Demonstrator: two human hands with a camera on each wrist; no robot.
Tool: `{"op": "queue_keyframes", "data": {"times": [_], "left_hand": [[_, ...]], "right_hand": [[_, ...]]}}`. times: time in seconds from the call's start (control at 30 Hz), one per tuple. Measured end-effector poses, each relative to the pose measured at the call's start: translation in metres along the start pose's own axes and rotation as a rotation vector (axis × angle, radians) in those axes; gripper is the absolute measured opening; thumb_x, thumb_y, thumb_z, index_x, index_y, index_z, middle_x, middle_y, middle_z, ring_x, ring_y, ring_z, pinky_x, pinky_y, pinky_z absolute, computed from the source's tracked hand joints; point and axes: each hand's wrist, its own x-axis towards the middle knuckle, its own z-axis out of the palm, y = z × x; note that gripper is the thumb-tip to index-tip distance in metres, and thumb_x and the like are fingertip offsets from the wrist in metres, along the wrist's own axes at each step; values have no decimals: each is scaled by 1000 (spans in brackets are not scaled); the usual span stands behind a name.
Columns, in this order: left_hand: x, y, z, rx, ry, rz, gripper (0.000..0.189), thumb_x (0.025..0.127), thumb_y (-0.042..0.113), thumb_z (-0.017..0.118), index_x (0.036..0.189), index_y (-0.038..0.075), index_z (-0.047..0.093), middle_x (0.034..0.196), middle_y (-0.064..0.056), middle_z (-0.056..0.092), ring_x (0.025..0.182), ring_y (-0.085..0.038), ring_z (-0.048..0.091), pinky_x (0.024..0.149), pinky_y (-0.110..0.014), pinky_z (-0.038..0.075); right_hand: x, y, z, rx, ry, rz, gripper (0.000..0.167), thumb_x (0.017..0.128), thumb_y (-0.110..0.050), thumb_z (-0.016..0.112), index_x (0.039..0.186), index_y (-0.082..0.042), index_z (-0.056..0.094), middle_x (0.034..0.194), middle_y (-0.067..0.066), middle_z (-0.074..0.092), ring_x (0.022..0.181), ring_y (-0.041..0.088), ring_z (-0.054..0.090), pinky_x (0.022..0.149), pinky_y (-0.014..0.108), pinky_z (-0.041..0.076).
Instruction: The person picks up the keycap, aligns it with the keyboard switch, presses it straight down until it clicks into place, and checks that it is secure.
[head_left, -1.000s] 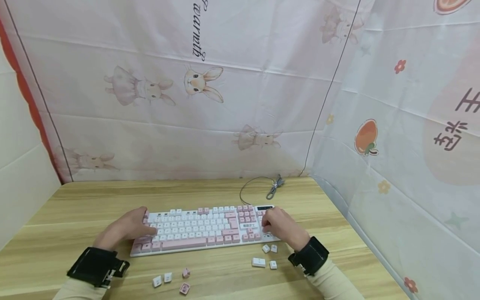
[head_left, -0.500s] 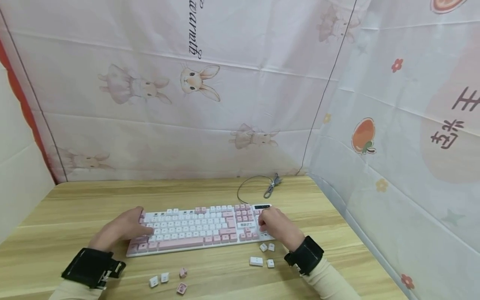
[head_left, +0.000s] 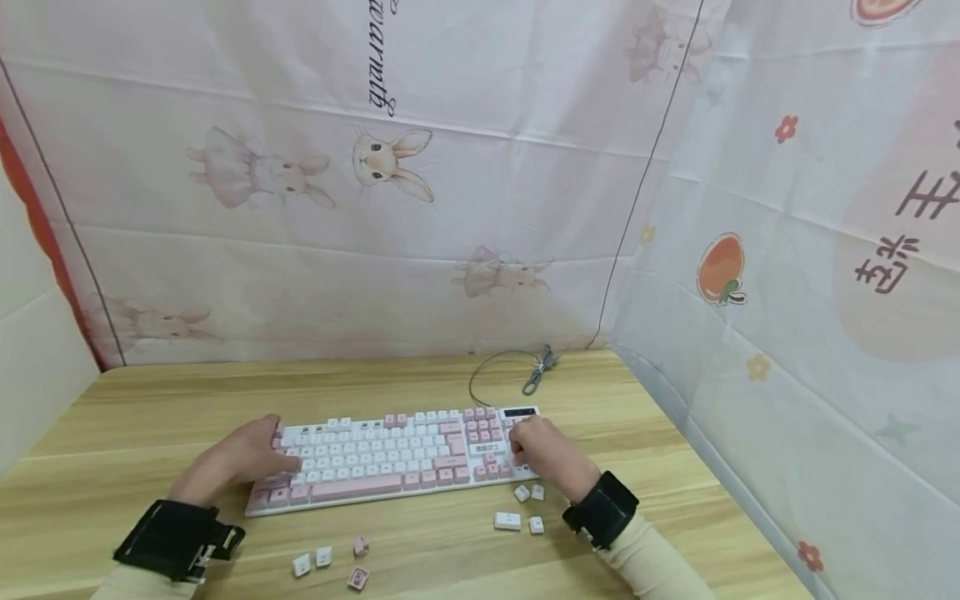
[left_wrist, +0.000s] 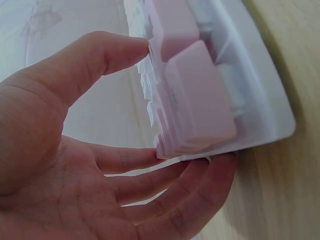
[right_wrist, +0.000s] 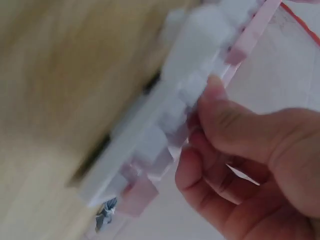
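A pink and white keyboard (head_left: pixel 367 457) lies on the wooden table with a few bare key positions in its top row. My left hand (head_left: pixel 238 457) holds its left end. In the left wrist view the thumb (left_wrist: pixel 125 51) lies over the keys and the fingers curl against the end edge. At the number pad, my right hand (head_left: pixel 551 450) has thumb and forefinger pinched on a keycap, mostly hidden by the fingertips. The right wrist view shows the thumb (right_wrist: pixel 225 117) pressed close to the number pad keys, the other fingers curled.
Loose white keycaps, one of them a wide keycap (head_left: pixel 507 521), lie before the keyboard's right end. Two white keycaps (head_left: pixel 323 557) and two pink keycaps (head_left: pixel 358 578) lie before its left half. A bundled grey cable (head_left: pixel 537 375) sits behind; patterned cloth (head_left: pixel 480 208) hangs beyond the table.
The head view has turned slightly to the right, so everything shifts left in it. Both hands keep their places at the keyboard.
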Motion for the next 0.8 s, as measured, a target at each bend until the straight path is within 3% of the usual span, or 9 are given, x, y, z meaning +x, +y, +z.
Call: {"op": "queue_keyframes", "data": {"times": [0.27, 0.57, 0.8], "left_hand": [[-1, -3, 3, 1, -5, 7, 102, 89, 37, 77, 144, -29, 22, 146, -53, 31, 133, -67, 37, 110, -72, 38], [-1, -2, 1, 8, 10, 23, 98, 90, 34, 76, 144, -30, 22, 145, -53, 32, 133, -67, 37, 110, -72, 38], [-2, -1, 0, 11, 12, 25, 97, 90, 33, 76, 143, -30, 23, 145, -53, 33, 133, -67, 38, 110, -71, 39]], "right_hand": [[-3, 1, -4, 59, -5, -56, 11, 85, -1, 80, 77, -6, 76, 74, 2, 72, 64, 3, 55, 59, 17, 48], [-7, -2, -19, -15, 14, -59, 4, 84, -2, 82, 84, -5, 79, 79, 4, 76, 69, 9, 63, 64, 23, 54], [-11, 0, -29, 11, -6, -64, 7, 84, -1, 81, 87, -6, 78, 81, 3, 75, 70, 6, 61, 65, 22, 52]]}}
